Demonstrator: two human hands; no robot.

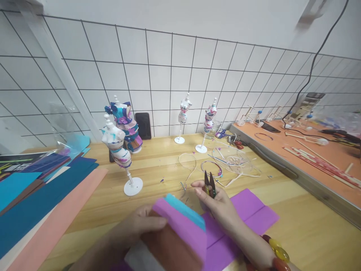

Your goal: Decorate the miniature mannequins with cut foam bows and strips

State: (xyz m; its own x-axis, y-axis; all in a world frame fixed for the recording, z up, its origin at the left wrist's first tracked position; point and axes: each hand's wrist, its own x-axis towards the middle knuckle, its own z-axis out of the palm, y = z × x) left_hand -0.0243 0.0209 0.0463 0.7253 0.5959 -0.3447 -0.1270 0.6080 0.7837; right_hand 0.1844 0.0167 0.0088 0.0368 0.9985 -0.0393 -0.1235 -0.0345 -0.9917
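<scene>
My left hand (142,224) grips a small stack of coloured sheets (183,229), purple, blue, brown and white, tilted up at the bottom centre and slightly blurred. Thread snips (209,181) are held in my right hand (220,205), their dark pointed blades upward and a little apart. Beneath my right forearm lies a creased purple sheet (248,206) on the wooden table. Left of centre stands a small white dress form (115,143) wrapped in coloured strips. Behind it is another dress form (126,126) dressed in blue, purple and pink ruffles.
Two more small dress forms (184,111) (210,116) stand near the gridded wall. A phone (143,126) leans there. Loose cord loops (232,158) lie at centre right. Long coloured sheets (56,210) cover the left side. An orange-topped table (296,150) adjoins on the right.
</scene>
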